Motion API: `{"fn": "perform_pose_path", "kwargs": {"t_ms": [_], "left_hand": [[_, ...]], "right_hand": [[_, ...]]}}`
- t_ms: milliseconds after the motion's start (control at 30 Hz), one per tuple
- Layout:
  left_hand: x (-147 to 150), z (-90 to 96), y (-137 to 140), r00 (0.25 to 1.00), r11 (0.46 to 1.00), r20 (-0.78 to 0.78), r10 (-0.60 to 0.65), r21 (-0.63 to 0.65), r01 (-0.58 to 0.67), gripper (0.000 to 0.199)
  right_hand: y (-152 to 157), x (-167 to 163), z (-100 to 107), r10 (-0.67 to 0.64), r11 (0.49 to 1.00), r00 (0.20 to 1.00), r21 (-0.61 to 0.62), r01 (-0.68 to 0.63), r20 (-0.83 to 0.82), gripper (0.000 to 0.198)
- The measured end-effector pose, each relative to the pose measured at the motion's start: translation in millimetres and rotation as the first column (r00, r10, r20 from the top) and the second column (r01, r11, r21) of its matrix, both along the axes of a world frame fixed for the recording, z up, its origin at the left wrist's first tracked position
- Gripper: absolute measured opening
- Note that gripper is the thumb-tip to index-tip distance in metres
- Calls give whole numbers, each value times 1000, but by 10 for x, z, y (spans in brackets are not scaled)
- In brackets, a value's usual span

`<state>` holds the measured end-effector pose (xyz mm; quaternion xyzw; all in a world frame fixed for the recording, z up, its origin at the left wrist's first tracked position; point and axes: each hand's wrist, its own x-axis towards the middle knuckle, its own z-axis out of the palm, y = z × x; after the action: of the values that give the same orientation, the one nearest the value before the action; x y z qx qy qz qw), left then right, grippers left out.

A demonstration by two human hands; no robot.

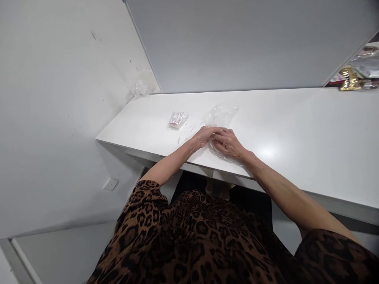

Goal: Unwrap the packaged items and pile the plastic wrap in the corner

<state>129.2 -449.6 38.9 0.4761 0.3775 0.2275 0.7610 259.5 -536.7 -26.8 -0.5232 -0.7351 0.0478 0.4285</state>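
A clear, crinkled plastic bag (221,113) lies on the white table, and part of it shows beyond my hands and part on the near side. My left hand (206,135) rests on the bag's middle with its fingers bent toward the right. Pressed against it, my right hand (228,143) has its fingers curled into the film. The fingertips of both hands overlap, so what lies between them is hidden. Left of my hands sits a small clear packet (177,120) with whitish, pink-marked contents.
The white table (296,130) runs along a grey panel (237,43). More crumpled clear plastic (139,88) is by the left wall. Shiny packages, one a gold packet (350,79), sit at the far right. A wall socket (110,184) is below the table's left end.
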Motion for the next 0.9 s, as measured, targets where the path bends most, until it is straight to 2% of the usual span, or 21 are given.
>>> {"fn": "perform_pose_path", "kwargs": {"t_ms": [67, 100, 167, 233, 300, 400, 467, 567, 700, 800, 900], "left_hand": [[46, -42, 27, 999, 999, -35, 40, -24, -41, 30], [63, -57, 46, 998, 997, -38, 53, -47, -54, 33], [88, -62, 91, 996, 992, -11, 84, -92, -84, 34], [112, -25, 134, 995, 988, 26, 100, -122, -96, 34], [142, 52, 167, 988, 984, 89, 126, -136, -113, 36], [208, 193, 173, 948, 968, 245, 202, -199, -154, 30], [267, 264, 149, 912, 959, 340, 228, -243, -149, 25], [359, 295, 109, 887, 960, 413, 208, -260, -104, 24], [422, 210, 154, 872, 946, 412, 263, -290, -149, 25], [395, 122, 247, 846, 918, 412, 339, -341, -201, 27], [354, 52, 284, 852, 909, 392, 346, -366, -200, 38]], "right_hand": [[-10, 16, 33, -2, 1000, 974, -13, -1, -226, 28], [-9, 41, 48, -46, 999, 933, -24, 40, -356, 27], [8, 110, 76, -181, 983, 801, -70, 172, -571, 26], [45, 178, 100, -280, 957, 672, -142, 253, -685, 28], [90, 220, 127, -300, 953, 570, -214, 216, -765, 37], [141, 224, 181, -246, 965, 381, -261, 13, -891, 54], [152, 214, 223, -210, 962, 262, -247, -116, -942, 61], [142, 230, 270, -195, 951, 161, -226, -209, -968, 59], [142, 335, 293, -179, 965, 53, -185, -185, -982, 43], [172, 443, 305, -156, 978, -31, -150, -144, -987, 39], [208, 525, 317, -151, 985, -31, -148, -92, -988, 41]]}}
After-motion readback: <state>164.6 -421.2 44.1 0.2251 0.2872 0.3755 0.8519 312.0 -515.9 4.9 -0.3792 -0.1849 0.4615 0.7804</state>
